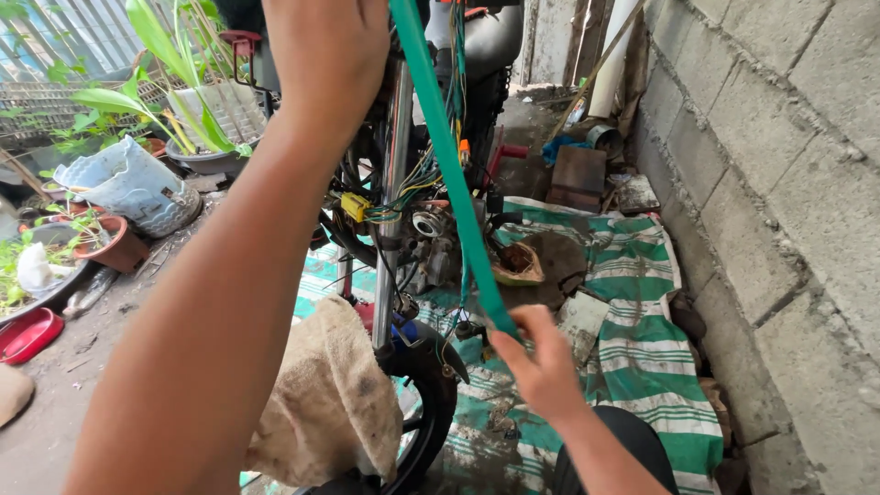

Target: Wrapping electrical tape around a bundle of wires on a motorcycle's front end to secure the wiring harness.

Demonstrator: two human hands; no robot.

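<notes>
Overhead, a green strap (449, 156) runs taut on a slant from the left hand (325, 55) down to the right hand (541, 362). The left hand is raised near the top of the frame, closed into a fist, with the strap's upper end passing just beside its knuckles; whether it truly grips the strap cannot be told from here. The right hand, lower and nearer the person, pinches the strap's lower end between thumb and fingers.

Just behind the strap, between the two hands, stands a stripped motorcycle (412, 229) with a chrome fork tube and a bundle of coloured wires (417, 179). Below the left forearm, its front wheel (426, 403) is partly draped with a tan cloth (325, 399). Under the right hand lies a green-and-white striped tarp (642, 357), muddy in places, spread across the ground. Right of that hand rises a grey block wall (779, 183). Left of the left arm, well apart, sit potted plants (174, 119), a white bag (128, 183) and a red dish (27, 335).
</notes>
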